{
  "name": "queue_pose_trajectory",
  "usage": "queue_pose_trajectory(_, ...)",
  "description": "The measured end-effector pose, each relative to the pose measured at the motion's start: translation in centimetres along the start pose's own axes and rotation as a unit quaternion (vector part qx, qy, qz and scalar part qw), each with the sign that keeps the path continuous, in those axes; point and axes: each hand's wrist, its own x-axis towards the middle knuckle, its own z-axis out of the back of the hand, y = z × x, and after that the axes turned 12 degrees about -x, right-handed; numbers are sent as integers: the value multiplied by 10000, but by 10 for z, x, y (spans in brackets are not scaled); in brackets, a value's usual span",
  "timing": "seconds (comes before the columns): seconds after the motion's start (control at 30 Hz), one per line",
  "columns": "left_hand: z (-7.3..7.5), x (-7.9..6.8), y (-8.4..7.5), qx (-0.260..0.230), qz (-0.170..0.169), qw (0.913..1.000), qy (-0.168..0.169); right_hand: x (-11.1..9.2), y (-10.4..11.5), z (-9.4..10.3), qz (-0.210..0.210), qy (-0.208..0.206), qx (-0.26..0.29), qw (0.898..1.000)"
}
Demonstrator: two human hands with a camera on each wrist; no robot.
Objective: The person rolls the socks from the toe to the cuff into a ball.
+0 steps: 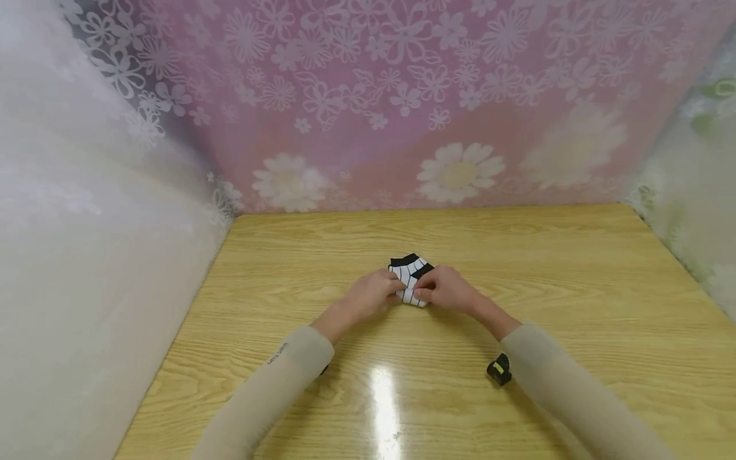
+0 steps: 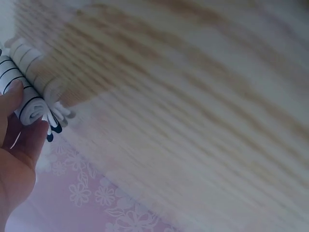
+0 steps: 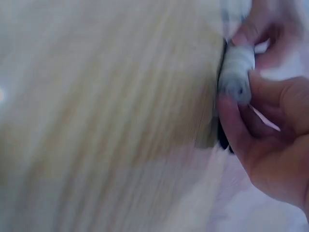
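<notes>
A pair of white socks [image 1: 402,271] with thin black stripes and black cuffs lies on the wooden table, its near end rolled up. My left hand [image 1: 374,295] holds the left end of the roll between thumb and fingers. At the other end, my right hand [image 1: 451,291] pinches the roll the same way. In the left wrist view the striped roll [image 2: 30,99] shows its spiral end beside my left thumb and fingers. The right wrist view has the roll [image 3: 236,72] between my right thumb and index finger, slightly blurred, with black fabric along its far side.
The wood-grain table [image 1: 276,255] reaches a pink flower-printed backdrop [image 1: 368,128] behind. Pale sheets [image 1: 103,255] stand along the left and right sides. A small black device [image 1: 499,369] shows beside my right sleeve. Glare marks the tabletop near the front.
</notes>
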Motion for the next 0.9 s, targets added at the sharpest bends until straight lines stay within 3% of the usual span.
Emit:
queue_pose_trajectory(0.07, 0, 0, -1, -4, 44, 10000, 34, -6, 8, -5, 275, -415, -916, 9945)
queue_pose_trajectory(0.1, 0, 1, -1, -15, 67, 10000, 39, -9, 12, -7, 459, -629, -1456, 9863)
queue_pose_trajectory(0.23, 0, 2, 0, -149, 222, 9996, 67, -17, 23, -14, 1299, -1234, -3328, 9258)
queue_pose_trajectory(0.33, 0, 3, 3, -223, 299, 9993, 81, -17, 24, -17, 1571, -1310, -4000, 8934)
queue_pose_trajectory(0.4, 0, 4, 3, -147, 305, 9994, 87, -15, 22, -18, 1621, -1221, -4143, 8872)
queue_pose_trajectory(0.5, 1, 4, 2, 134, 347, 9993, 32, -10, 20, -17, 1549, -887, -4003, 8988)
queue_pose_trajectory(0.73, 3, 1, -11, 1230, 381, 9917, -42, 1, 14, -8, 1295, -214, -2894, 9481)
queue_pose_trajectory(0.9, 1, -2, -16, 1515, 304, 9880, 35, 7, 9, -1, 1405, -17, -2179, 9658)
